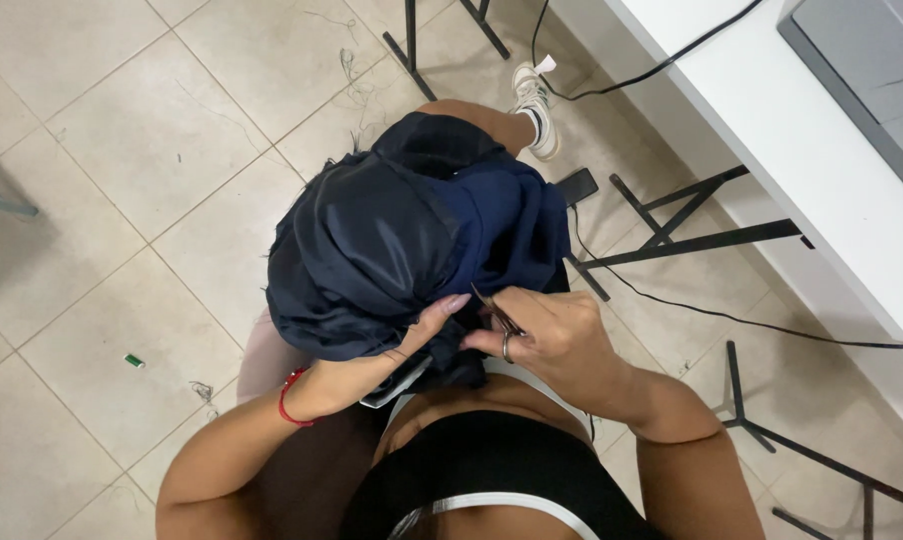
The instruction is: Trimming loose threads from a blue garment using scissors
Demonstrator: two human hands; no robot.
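Thread-trimming step: left hand (427,325) pinched navy garment (392,240) edge; right hand (552,335) closed on small snips (497,315). Next cut probably needed fabric taut.

The cloth (392,240) is dark blue, part shiny and smooth, part soft and dull. The snips (499,318) are thin metal. The floor (122,150) is smooth pale tile. The table (772,120) is smooth white.

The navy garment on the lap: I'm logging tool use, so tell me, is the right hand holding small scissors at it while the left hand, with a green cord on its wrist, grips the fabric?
Not quite: the head view shows the cord on the left hand's wrist is red, not green. The right hand does hold small scissors at the navy garment.
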